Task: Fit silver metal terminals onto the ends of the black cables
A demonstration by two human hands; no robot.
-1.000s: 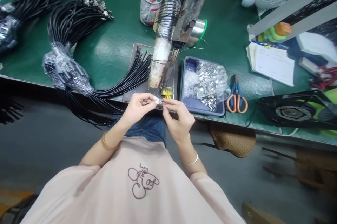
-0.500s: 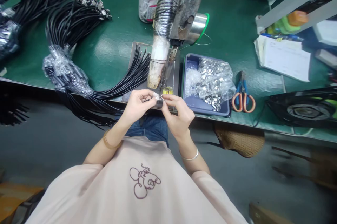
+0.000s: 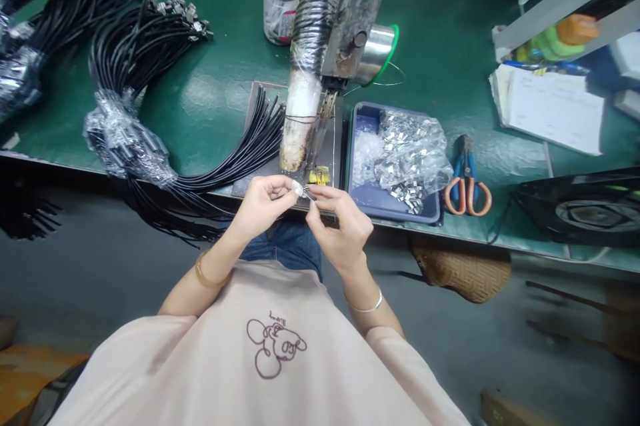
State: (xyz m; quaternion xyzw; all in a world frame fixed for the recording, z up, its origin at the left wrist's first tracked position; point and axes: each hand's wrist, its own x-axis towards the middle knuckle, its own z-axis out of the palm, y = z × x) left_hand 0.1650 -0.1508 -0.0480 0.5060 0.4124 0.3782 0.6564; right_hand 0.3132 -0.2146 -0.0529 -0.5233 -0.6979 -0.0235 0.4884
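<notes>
My left hand point(image 3: 267, 203) pinches a tiny whitish piece at its fingertips, too small to name. Close beside it, my right hand point(image 3: 340, 218) has thumb and fingers closed on a small thin thing that I cannot make out. Both hands meet at the table edge, just below a soldering-type machine tip point(image 3: 324, 109) and a yellow piece point(image 3: 319, 175). To their left a bundle of black cables point(image 3: 245, 153) lies on a grey plate point(image 3: 257, 176). Right of the plate stands a blue tray point(image 3: 425, 216) with a plastic bag of small metal parts point(image 3: 413, 153).
Pliers with orange handles point(image 3: 467, 183) lie right of the tray. A ribbed hose point(image 3: 317, 19) hangs over the plate, near a clear cup point(image 3: 277, 9) and a wire spool point(image 3: 377, 53). Wrapped cables point(image 3: 130, 139) lie left; papers point(image 3: 550, 103) and a black fan-like device point(image 3: 585, 209) sit right.
My right hand has shifted slightly right and down, and its fingertips have parted a little from my left hand's. The whole view has shifted slightly.
</notes>
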